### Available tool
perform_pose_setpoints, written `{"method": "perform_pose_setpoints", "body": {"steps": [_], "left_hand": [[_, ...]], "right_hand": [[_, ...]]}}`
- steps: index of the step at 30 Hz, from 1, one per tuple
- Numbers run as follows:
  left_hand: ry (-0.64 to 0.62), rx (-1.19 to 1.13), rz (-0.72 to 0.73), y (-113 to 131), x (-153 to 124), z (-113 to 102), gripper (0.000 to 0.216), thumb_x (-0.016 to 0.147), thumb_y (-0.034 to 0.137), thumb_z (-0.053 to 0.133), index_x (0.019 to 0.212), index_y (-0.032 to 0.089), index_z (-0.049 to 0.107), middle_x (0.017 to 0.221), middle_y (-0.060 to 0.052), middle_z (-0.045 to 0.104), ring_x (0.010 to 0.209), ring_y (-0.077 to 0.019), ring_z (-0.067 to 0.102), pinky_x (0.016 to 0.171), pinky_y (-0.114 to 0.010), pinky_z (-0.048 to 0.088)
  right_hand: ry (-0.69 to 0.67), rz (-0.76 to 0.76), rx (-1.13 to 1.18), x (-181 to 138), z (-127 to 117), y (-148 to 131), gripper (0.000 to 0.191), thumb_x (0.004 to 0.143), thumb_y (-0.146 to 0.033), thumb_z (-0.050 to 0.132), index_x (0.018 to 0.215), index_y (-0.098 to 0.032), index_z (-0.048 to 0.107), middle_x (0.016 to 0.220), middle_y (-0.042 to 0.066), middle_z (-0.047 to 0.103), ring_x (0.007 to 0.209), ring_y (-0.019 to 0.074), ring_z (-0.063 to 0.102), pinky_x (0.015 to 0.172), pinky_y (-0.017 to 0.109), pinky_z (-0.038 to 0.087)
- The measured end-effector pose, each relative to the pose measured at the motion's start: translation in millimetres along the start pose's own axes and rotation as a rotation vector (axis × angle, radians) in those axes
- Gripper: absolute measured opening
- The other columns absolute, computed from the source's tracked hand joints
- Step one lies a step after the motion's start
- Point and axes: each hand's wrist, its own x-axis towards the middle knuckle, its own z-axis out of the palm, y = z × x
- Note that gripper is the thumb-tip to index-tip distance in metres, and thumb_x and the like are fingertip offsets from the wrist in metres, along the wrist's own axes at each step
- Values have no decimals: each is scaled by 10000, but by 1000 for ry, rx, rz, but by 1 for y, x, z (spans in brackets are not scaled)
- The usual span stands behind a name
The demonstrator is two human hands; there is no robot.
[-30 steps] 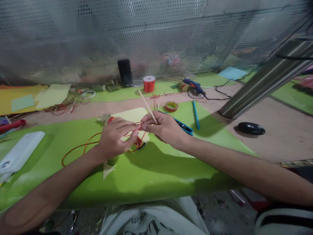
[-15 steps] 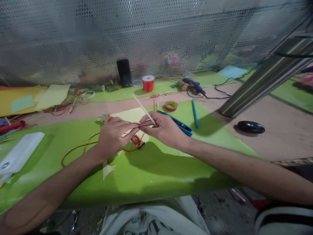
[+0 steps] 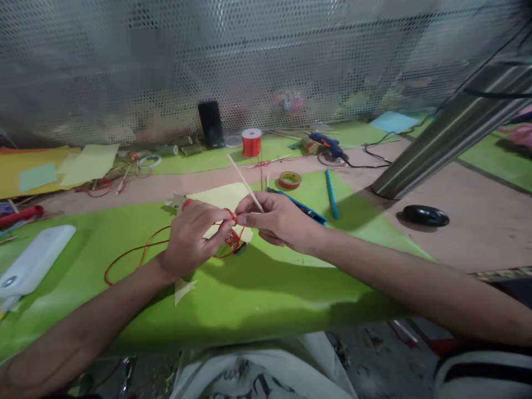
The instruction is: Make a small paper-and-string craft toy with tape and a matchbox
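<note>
Between the fingertips of both hands is a red cord (image 3: 231,214), bent into a small loop. My left hand (image 3: 193,230) pinches it from the left with thumb and index finger. My right hand (image 3: 280,219) grips the cord at its fingertips, and a thin wooden stick (image 3: 244,180) slants up out of the same hand. More of the cord trails in loops over the green mat at the left. Below the fingers lies a small red and yellow item (image 3: 233,238), partly hidden. Pale yellow paper (image 3: 222,194) lies behind the hands.
A teal cutter (image 3: 311,213) lies beside my right hand, with a tape roll (image 3: 290,179) and blue pen (image 3: 331,194) beyond. Farther back stand a red cord spool (image 3: 251,144), a phone (image 3: 211,124) and a glue gun (image 3: 327,143). A metal post (image 3: 440,136) rises at right.
My fingertips have parted slightly, and a small loop of red cord now shows above them. My right hand's lower fingers have spread downward. The stick stays in my right hand.
</note>
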Motion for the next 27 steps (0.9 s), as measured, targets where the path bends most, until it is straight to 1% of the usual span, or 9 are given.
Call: {"method": "perform_pose_setpoints", "body": {"steps": [7,10,12,15,17,19,21,24,27], "left_hand": [[9,6,-3,-3,-1,2,53,902,144,660,915,183,627,828,-19,699,733,-125,630,625,-233,479],[30,38,-29,-4,-2,3,29,890,182,686,897,185,659,810,-21,644,719,-123,596,603,-225,468],[28,49,-66,-5,-2,4,37,887,211,690,887,180,671,773,-13,609,687,-121,559,591,-233,447],[-63,-45,-206,-3,-2,3,88,890,238,670,940,165,682,657,36,528,578,-98,473,541,-228,384],[-167,-160,-365,0,-2,3,152,896,261,646,996,156,689,567,79,408,492,-82,384,486,-223,320],[-241,-249,-514,2,-2,2,213,903,295,624,1051,154,685,533,102,296,447,-77,309,453,-223,263],[-245,-290,-592,4,-3,2,270,896,325,629,1104,156,661,534,111,260,440,-75,277,451,-226,240],[-193,-298,-643,6,-2,2,377,863,342,676,1184,162,598,541,122,268,453,-75,270,463,-225,235],[-211,-290,-686,6,0,0,487,845,367,704,1263,174,546,538,129,267,456,-78,271,462,-220,234]], "right_hand": [[-8,-24,-189,-1,-2,-1,300,765,-409,736,880,-140,670,430,-105,423,295,36,287,299,193,166],[-1,-26,-277,-3,-3,-2,292,794,-419,693,875,-140,669,447,-91,442,304,50,326,312,203,196],[33,-38,-358,-3,-2,-2,267,821,-412,662,871,-149,658,471,-85,450,332,57,351,341,208,230],[90,-155,-505,-3,0,2,221,863,-365,597,837,-151,649,543,-59,490,434,61,374,436,213,281],[107,-265,-578,-2,1,5,207,873,-325,558,816,-147,647,637,-25,559,526,75,410,502,221,309],[104,-327,-624,-2,1,8,203,875,-303,533,815,-144,645,713,-2,603,590,89,441,544,229,322],[94,-331,-646,-1,1,9,208,882,-297,521,831,-141,649,740,5,616,609,95,452,561,235,324],[64,-298,-656,-1,-1,7,218,900,-291,514,868,-136,663,746,6,621,618,100,456,574,238,324],[37,-322,-677,0,-3,6,216,924,-273,496,864,-141,655,766,18,630,669,114,491,610,238,347]]}}
